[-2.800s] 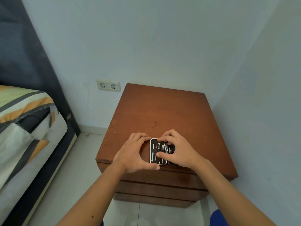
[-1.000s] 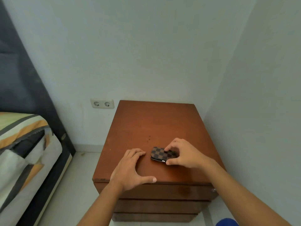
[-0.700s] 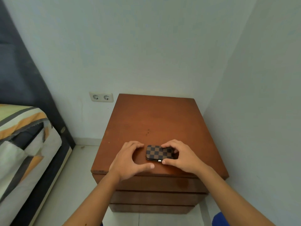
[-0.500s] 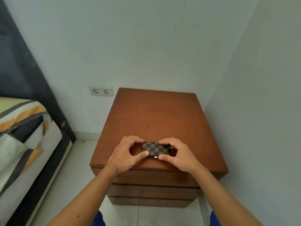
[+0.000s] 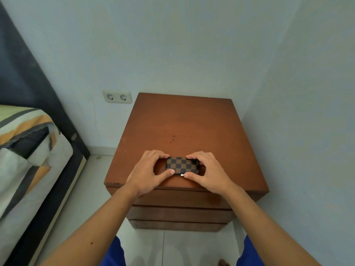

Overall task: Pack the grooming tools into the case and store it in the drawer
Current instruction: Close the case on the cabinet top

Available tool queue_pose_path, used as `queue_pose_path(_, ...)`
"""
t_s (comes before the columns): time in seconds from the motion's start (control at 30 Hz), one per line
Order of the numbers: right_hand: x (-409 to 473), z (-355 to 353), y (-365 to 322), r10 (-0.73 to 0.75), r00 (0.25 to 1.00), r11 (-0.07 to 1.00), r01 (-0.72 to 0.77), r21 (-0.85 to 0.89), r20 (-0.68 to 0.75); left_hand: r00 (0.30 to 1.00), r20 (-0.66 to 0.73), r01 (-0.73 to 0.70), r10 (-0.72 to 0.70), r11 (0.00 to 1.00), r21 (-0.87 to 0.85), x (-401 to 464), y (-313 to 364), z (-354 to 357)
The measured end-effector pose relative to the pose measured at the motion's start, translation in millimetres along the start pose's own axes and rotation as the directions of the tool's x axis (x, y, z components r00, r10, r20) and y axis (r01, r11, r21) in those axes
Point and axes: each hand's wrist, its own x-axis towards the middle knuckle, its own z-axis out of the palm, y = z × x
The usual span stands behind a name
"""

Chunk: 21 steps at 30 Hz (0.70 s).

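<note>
A small grooming case (image 5: pixel 181 165) with a brown and black checkered cover lies closed and flat near the front edge of the wooden nightstand (image 5: pixel 184 123). My left hand (image 5: pixel 148 172) grips its left end, fingers on the far edge and thumb on the near edge. My right hand (image 5: pixel 208 172) grips the right end the same way, its thumb at the small metal clasp. The grooming tools are hidden inside. Closed drawers (image 5: pixel 180 214) are stacked in the front of the nightstand below my wrists.
A bed (image 5: pixel 25 150) with a striped cover and a dark headboard (image 5: pixel 23 73) stands to the left. A double wall socket (image 5: pixel 117 96) is on the back wall. A wall runs close along the nightstand's right side. Pale floor tiles lie below.
The case was open with the tools showing; now it is closed, cover up. My left hand came from the tabletop onto its left end, so both hands hold it.
</note>
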Motion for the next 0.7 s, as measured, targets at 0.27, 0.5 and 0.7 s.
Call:
queue_pose_path(0.27, -4, 0, -2, 0.01, 1.0, 1.0, -0.01, -0.01, -0.004, 1.0, -0.006, 0.024, -0.024, 1.0, 0.003, -2, 2, 1)
queue_pose_path(0.5, -9, -3, -6, 0.027, 1.0, 1.0, -0.027, -0.01, -0.009, 0.999, 0.041, 0.034, -0.035, 0.999, 0.039, -7, 9, -4)
queue_pose_path(0.7, -29, -6, -7, 0.073, 0.997, 0.996, -0.072, -0.048, 0.003, 0.997, 0.071, 0.037, -0.039, 0.999, 0.033, -25, 14, -6)
